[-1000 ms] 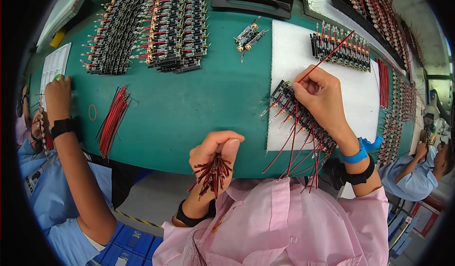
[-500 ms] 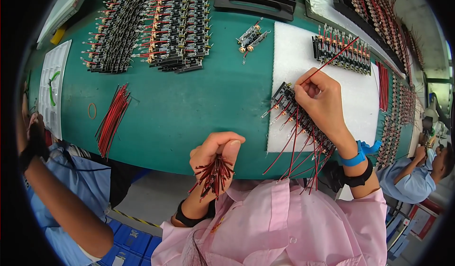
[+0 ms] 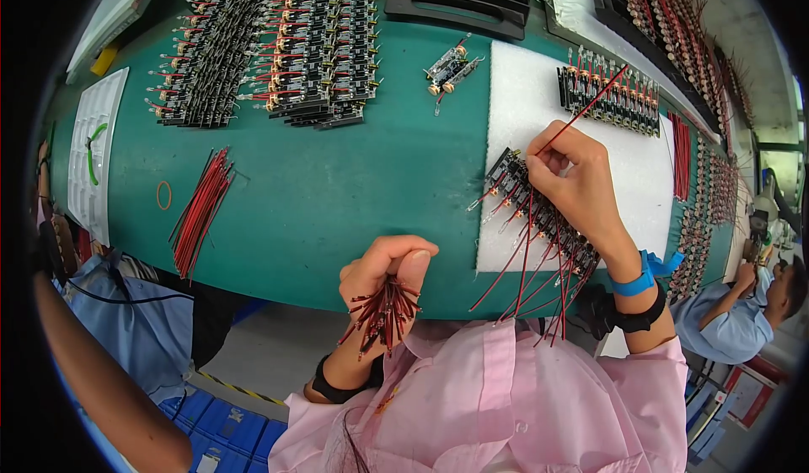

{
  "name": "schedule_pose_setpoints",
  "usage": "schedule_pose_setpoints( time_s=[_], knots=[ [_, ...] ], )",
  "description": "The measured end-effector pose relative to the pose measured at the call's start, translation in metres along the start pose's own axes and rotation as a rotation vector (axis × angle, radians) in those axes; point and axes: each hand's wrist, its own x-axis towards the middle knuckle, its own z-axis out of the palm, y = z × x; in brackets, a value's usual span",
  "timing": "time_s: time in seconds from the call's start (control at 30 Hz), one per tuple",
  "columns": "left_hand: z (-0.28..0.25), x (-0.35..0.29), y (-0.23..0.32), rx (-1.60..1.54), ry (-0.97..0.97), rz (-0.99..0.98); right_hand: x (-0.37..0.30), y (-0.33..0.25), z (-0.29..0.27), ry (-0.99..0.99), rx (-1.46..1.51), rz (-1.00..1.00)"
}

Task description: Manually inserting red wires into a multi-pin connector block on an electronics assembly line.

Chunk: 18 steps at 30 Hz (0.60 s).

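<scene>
My left hand (image 3: 371, 266) is closed around a bundle of thin dark red wires (image 3: 383, 317), whose ends fan out below the fist near the table's front edge. Farther right, my right hand (image 3: 581, 182) pinches a single red wire (image 3: 600, 98) that slants up past the fingers. That hand is over a slanting row of small circuit boards (image 3: 508, 174) on a white foam sheet (image 3: 527, 81). Long red wires (image 3: 524, 279) trail from this row over the table's front edge. The wire's lower end is hidden by my fingers.
Another board row (image 3: 611, 102) stands at the foam's far side. Stacked boards (image 3: 324, 51) fill the far left, near a loose pair of boards (image 3: 452, 70). A red wire bundle (image 3: 202, 216), rubber band (image 3: 164, 195) and white tray (image 3: 97, 157) lie left. Co-workers sit at both sides.
The wire in my right hand has tipped slightly, its upper end now a little left. My left hand stays nearly still. At the left, a co-worker's arm has shifted down and outward.
</scene>
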Motion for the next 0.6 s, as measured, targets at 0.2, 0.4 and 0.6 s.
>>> schedule_pose_setpoints(
  time_s=[0.2, 0.4, 0.6],
  knots=[
    [-0.0009, 0.0007, 0.0001, 0.008, -0.008, -0.008, 0.0010, 0.0002, 0.0001, -0.020, -0.029, 0.000],
    [-0.0009, 0.0009, 0.0006, 0.004, -0.002, -0.001, 0.0025, 0.0002, 0.0004, -0.015, -0.044, 0.004],
    [-0.0020, 0.0008, 0.0014, -0.007, -0.016, -0.022, 0.0011, -0.0008, 0.0017, -0.003, -0.024, 0.043]
  ],
)
